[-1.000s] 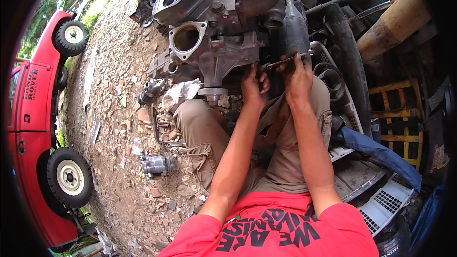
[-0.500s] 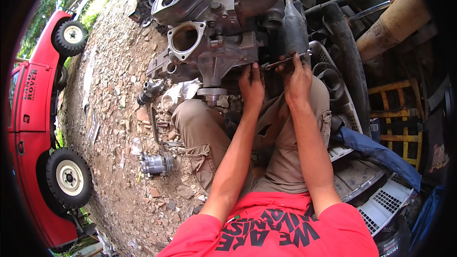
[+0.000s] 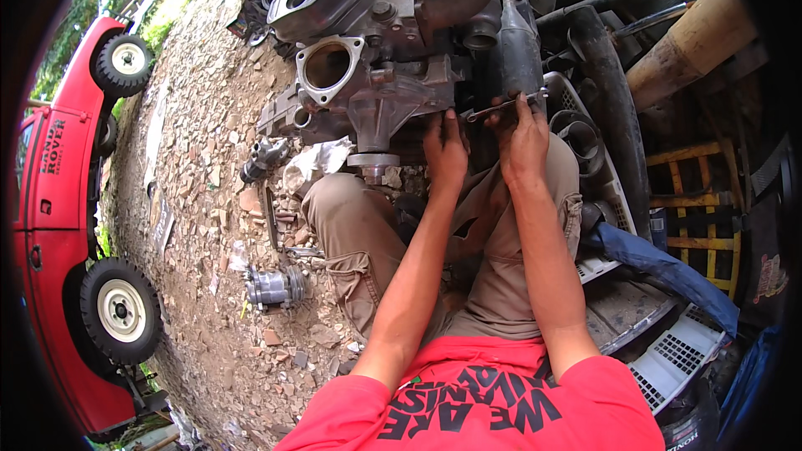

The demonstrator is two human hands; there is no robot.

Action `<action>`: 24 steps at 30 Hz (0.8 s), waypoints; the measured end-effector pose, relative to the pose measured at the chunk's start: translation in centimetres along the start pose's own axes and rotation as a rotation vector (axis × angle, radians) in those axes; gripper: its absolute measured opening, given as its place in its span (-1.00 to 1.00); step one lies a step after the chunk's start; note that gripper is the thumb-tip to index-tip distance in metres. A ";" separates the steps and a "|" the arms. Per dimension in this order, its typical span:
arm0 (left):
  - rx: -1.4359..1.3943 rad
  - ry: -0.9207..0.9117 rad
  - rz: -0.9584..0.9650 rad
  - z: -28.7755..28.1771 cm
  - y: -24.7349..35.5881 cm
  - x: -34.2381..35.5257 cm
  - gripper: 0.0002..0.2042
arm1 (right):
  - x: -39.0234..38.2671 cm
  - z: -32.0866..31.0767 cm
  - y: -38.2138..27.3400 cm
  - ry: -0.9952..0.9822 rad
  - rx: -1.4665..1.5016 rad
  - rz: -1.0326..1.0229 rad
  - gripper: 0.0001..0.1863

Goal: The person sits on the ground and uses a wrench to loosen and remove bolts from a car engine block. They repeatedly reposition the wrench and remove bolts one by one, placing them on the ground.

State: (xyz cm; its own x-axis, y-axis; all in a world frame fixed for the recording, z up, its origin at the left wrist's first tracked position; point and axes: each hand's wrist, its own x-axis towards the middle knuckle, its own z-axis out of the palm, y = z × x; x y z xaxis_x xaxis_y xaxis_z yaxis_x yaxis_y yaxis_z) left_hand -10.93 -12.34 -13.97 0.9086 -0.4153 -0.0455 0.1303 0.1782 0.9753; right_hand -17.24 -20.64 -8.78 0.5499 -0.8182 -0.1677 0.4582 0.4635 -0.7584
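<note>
In front of my knees stands a greasy engine (image 3: 376, 108) with a round flanged opening and a shaft end pointing toward me. My left hand (image 3: 447, 154) reaches up to its lower right edge, fingers curled against the metal. What those fingers grip, if anything, is hidden. Beside it, my right hand (image 3: 525, 150) is closed around a slim metal wrench (image 3: 505, 106). The wrench lies nearly level, one end pointing at the engine's side, the other beyond my fingers. Just behind the wrench is a dark grey metal cylinder (image 3: 516, 50).
Stony ground (image 3: 209, 225) on the left holds a metal cylindrical part (image 3: 276, 287), a small dark fitting (image 3: 264, 159) and a crumpled pale rag (image 3: 322, 159). A red vehicle (image 3: 63, 225) stands farther left. At right are a light plastic crate (image 3: 622, 200), pipes, a bamboo pole (image 3: 693, 42) and blue cloth (image 3: 668, 271).
My left hand has shifted very slightly to the right at the engine's edge. My right hand keeps the wrench in almost the same place.
</note>
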 end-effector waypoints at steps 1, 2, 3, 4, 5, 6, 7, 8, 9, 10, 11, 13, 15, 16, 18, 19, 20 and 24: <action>-0.191 -0.035 -0.113 0.0 0.3 -0.1 -0.68 | 0.0 0.0 0.0 0.002 0.004 0.001 -0.71; -0.381 -0.070 -0.227 -0.2 0.7 -0.1 -0.69 | 0.0 0.0 0.0 0.003 0.010 -0.002 -0.72; -0.572 -0.105 -0.341 -0.3 1.0 -0.1 -0.70 | 0.0 0.0 0.0 0.004 0.016 -0.005 -0.73; -0.671 -0.151 -0.380 -0.5 1.0 -0.1 -0.72 | 0.0 0.2 0.0 0.002 0.025 -0.005 -0.74; -0.770 -0.198 -0.418 -0.7 1.1 -0.1 -0.74 | -0.1 0.3 0.0 0.007 0.019 0.001 -0.74; -0.869 -0.246 -0.457 -0.9 1.1 0.0 -0.76 | -0.2 0.5 -0.1 0.013 0.013 0.006 -0.74; -0.778 -0.231 -0.440 -0.8 1.2 -0.1 -0.76 | -0.2 0.4 -0.3 0.022 0.004 0.008 -0.74; -0.687 -0.216 -0.422 -0.7 1.3 -0.2 -0.76 | -0.1 0.4 -0.2 0.019 0.010 0.007 -0.74; -0.596 -0.201 -0.404 -0.6 1.4 -0.2 -0.76 | 0.0 0.3 -0.2 0.016 0.017 0.006 -0.74; -0.649 -0.205 -0.397 -0.6 1.2 -0.3 -0.76 | -0.1 0.3 -0.1 0.010 0.025 0.007 -0.74; -0.702 -0.208 -0.389 -0.5 1.1 -0.4 -0.76 | -0.1 0.4 -0.1 0.006 0.028 0.008 -0.74; -0.801 -0.205 -0.401 -0.3 0.9 -0.4 -0.77 | -0.1 0.4 -0.2 -0.001 0.036 0.008 -0.74; -0.893 -0.192 -0.440 -0.2 1.0 -0.4 -0.77 | -0.1 0.3 -0.2 0.002 0.037 0.007 -0.74; -0.950 -0.203 -0.451 -0.2 0.8 -0.3 -0.77 | -0.1 0.3 -0.2 0.003 0.038 0.007 -0.74; -1.064 -0.224 -0.472 -0.4 0.5 -0.2 -0.77 | -0.2 0.5 -0.3 0.006 0.040 0.009 -0.74; -1.162 -0.252 -0.485 -0.4 0.4 -0.1 -0.77 | -0.3 0.6 -0.3 0.009 0.040 0.010 -0.74; -1.260 -0.279 -0.498 -0.4 0.3 0.0 -0.76 | -0.3 0.6 -0.3 0.010 0.042 0.012 -0.74; -1.169 -0.258 -0.478 -0.3 0.5 -0.4 -0.75 | -0.2 0.4 -0.2 0.014 0.045 0.011 -0.74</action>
State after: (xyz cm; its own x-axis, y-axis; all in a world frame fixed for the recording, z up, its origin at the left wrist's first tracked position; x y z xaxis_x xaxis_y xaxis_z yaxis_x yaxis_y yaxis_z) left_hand -11.13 -11.85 -13.55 0.5905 -0.7899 -0.1654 0.8069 0.5821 0.1006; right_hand -17.17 -20.48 -8.33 0.5450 -0.8178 -0.1851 0.4832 0.4867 -0.7278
